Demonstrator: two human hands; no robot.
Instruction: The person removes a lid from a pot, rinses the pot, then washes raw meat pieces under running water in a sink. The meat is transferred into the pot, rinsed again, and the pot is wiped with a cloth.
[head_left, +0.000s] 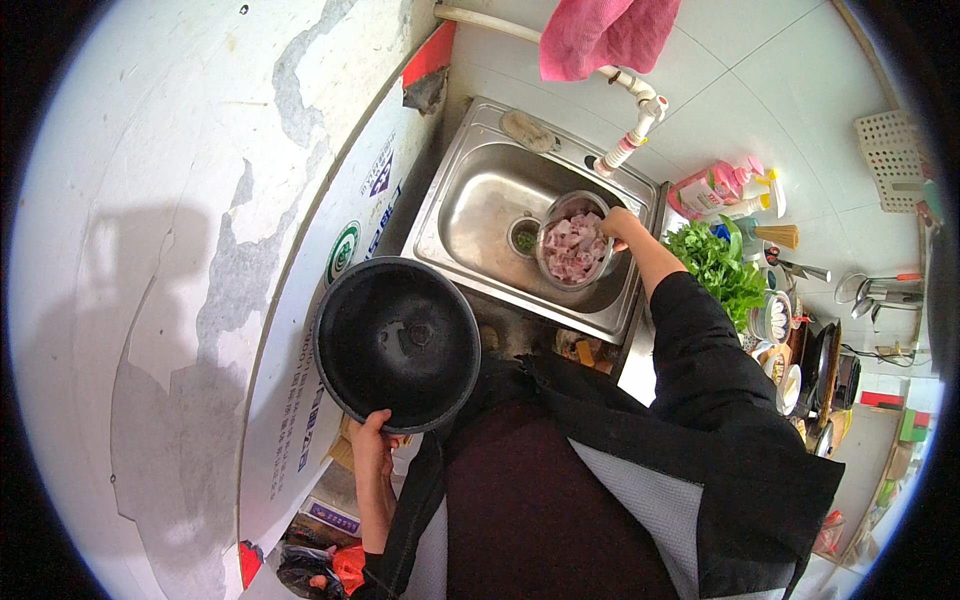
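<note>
My left hand (371, 437) grips the near rim of a large round black basin (395, 340). The basin is tilted so its bare inside shows, with a few wet marks near the middle. It is beside the sink, at the left. My right hand (626, 229) is closed on the right rim of a metal bowl (551, 268) over the right part of the steel sink (467, 190). Pale pink chunks of raw meat (574, 247) fill the bowl. Left of the bowl, the drain (523, 237) has green bits in it.
A white tap pipe (622, 150) reaches over the sink's back edge, near a hanging pink towel (607, 35). Leafy greens (712, 268), a pink bottle (708, 188) and scissors (778, 262) crowd the right counter. A printed white panel (330, 290) borders the left side.
</note>
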